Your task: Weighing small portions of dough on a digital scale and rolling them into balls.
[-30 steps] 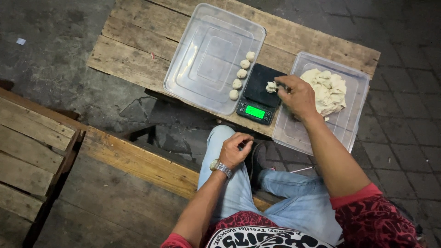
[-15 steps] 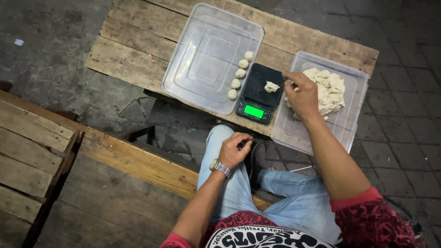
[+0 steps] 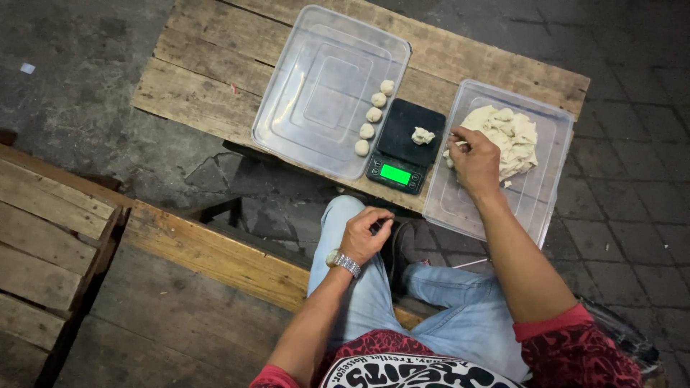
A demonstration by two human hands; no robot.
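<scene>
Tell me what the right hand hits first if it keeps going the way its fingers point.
The right hand points away from the person, into the right tub. Its fingertips already seem to touch the dough mass, so that dough comes first, then the tub's far wall, though depth is unclear.

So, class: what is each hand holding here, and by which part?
The right hand pinches the near edge of the dough heap in the clear tub. The left hand rests curled on the knee; whether it holds anything cannot be told.

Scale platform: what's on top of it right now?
One small dough piece sits on the black scale, untouched by either hand. Whatever lies beneath the dough is hidden.
</scene>
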